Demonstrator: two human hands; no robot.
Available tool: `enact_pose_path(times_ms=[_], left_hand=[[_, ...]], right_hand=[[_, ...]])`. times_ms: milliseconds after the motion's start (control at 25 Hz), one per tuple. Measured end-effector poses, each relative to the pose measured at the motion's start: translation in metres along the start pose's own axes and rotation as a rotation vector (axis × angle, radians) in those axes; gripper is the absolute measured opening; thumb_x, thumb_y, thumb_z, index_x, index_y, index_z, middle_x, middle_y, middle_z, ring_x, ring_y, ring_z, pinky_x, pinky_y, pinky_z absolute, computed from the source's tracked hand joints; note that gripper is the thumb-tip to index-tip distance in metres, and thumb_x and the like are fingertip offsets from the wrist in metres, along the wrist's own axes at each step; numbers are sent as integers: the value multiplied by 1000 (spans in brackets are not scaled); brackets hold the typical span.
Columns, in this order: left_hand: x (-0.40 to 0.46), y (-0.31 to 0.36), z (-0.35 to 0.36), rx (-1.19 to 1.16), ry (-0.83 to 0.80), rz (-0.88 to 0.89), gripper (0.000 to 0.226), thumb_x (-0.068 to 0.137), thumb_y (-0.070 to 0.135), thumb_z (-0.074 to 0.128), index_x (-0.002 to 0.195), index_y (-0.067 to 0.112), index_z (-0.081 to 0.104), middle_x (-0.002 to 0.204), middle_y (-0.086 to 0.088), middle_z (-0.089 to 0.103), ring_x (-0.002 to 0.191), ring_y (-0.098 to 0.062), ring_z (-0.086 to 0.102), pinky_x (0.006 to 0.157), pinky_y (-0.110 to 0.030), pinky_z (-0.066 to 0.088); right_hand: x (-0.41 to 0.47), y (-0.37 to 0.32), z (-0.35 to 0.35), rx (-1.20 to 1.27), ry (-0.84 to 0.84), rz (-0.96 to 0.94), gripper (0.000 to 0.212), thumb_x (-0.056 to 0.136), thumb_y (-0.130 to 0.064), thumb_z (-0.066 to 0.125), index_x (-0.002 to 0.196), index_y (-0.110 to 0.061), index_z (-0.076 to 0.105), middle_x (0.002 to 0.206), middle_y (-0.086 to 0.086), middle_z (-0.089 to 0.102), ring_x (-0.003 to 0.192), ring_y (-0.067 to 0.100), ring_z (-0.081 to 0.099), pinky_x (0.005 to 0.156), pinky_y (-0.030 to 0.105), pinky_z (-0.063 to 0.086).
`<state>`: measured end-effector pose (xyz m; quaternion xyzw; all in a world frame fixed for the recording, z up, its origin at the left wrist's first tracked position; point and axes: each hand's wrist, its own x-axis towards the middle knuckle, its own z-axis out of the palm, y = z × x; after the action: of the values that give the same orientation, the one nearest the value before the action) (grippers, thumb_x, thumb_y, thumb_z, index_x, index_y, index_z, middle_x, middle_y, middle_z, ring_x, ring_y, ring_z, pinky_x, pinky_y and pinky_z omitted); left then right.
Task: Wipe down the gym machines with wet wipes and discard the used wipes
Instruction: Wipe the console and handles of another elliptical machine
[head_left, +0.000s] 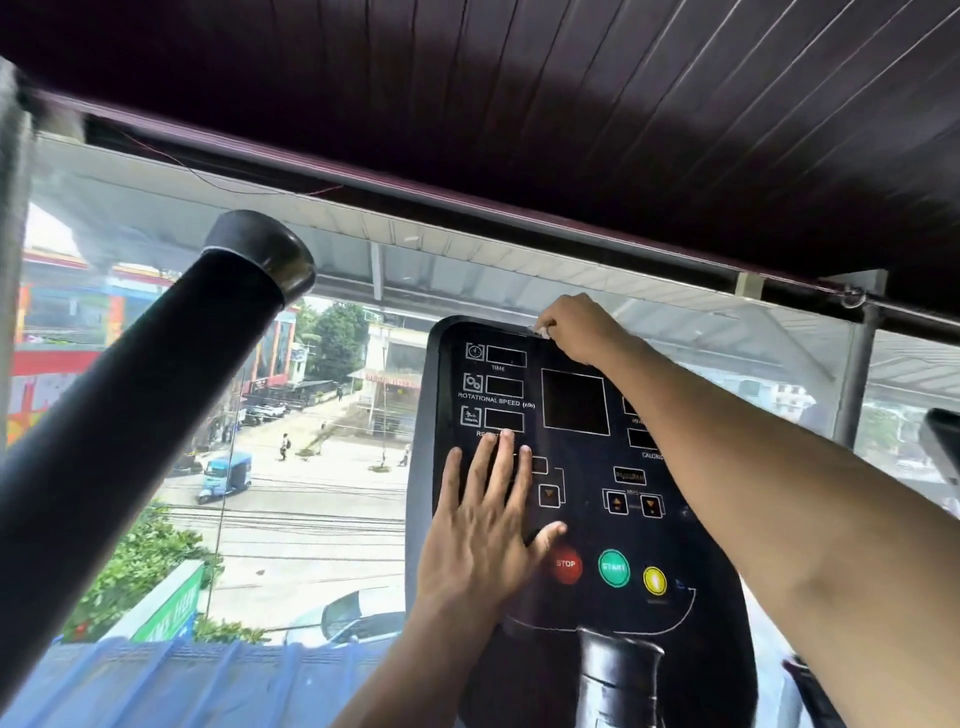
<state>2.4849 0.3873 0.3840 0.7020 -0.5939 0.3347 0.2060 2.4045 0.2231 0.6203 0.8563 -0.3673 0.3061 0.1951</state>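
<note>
Pinching wipe in right-hand fingers, console top.

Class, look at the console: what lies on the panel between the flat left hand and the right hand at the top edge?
In the head view, three small display windows lie between the left hand and right hand.

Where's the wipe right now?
Head view: the wipe is pinched in the right hand at the console top edge, above the TIME display.
</note>
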Motion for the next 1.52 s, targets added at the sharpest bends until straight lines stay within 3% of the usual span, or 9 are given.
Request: enact_pose_path(times_ms=[200, 320, 480, 640, 760, 920, 1080, 1360, 1520], left_hand=[[-1, 3, 2, -40, 64, 48, 85, 102, 73, 5, 165, 15, -6, 171, -11, -13, 159, -27, -15, 129, -52, -3], [0, 1, 7, -28, 74, 32, 86, 103, 72, 7, 165, 14, 1, 172, -12, -6, 160, -28, -8, 130, -53, 4], [1, 2, 8, -15, 51, 50, 86, 102, 72, 4, 165, 14, -5, 171, -12, -13, 159, -28, -13, 129, -53, 0], [1, 1, 8, -8, 70, 38, 86, 102, 71, 8, 165, 12, 7, 172, -13, 0, 160, -29, -2, 129, -54, 6], [0, 2, 10, -20, 86, 30, 86, 102, 71, 8, 165, 12, 11, 172, -13, 3, 160, -29, 3, 129, -54, 11], [1, 4, 11, -38, 113, 32, 83, 104, 68, 6, 166, 13, 7, 172, -12, -4, 160, -28, -4, 130, -53, 6], [-3, 0, 10, -105, 146, 5, 70, 107, 55, 25, 164, 14, 23, 172, -10, 14, 160, -25, 11, 129, -50, 14], [-52, 8, 16, -210, 174, -111, 60, 110, 48, 24, 162, 17, 29, 170, -3, 22, 160, -20, 14, 127, -45, 11], [-48, 8, 11, -204, 163, -115, 61, 109, 46, 29, 161, 15, 34, 169, -5, 26, 159, -22, 19, 126, -46, 12]], right_hand=[[12, -63, 5, 92, -13, -184, 34, 104, -2, 49, 126, -13, 71, 135, 15, 64, 79, 13, 63, 71, 24, 50], [13, -71, 7, 84, -42, -234, 35, 106, -6, 48, 133, -16, 67, 138, 15, 63, 104, 26, 66, 88, 33, 52], [8, -70, 8, 21, -40, -277, 37, 109, -17, 45, 140, -28, 60, 107, 0, 58, 107, 21, 49, 91, 34, 41], [16, -75, 9, 6, -74, -312, 40, 109, -9, 41, 142, -24, 60, 144, 14, 58, 94, 17, 62, 77, 28, 43], [13, -88, 10, 33, -154, -391, 44, 107, -2, 41, 140, -23, 61, 150, 5, 54, 126, 23, 61, 100, 34, 49], [19, -83, 7, 36, -149, -350, 47, 108, -3, 38, 139, -29, 62, 152, 6, 52, 89, 9, 64, 80, 29, 49], [14, -88, 20, 40, -128, -428, 51, 101, 10, 43, 135, -21, 66, 150, 1, 54, 137, 21, 52, 115, 30, 37], [-19, -103, 23, -97, -254, -752, 48, 98, 9, 47, 130, -19, 69, 140, 0, 63, 131, 18, 56, 112, 37, 42], [0, -95, 11, -79, -186, -586, 64, 93, 18, 43, 140, -22, 61, 153, 0, 51, 141, 21, 47, 116, 38, 37]])
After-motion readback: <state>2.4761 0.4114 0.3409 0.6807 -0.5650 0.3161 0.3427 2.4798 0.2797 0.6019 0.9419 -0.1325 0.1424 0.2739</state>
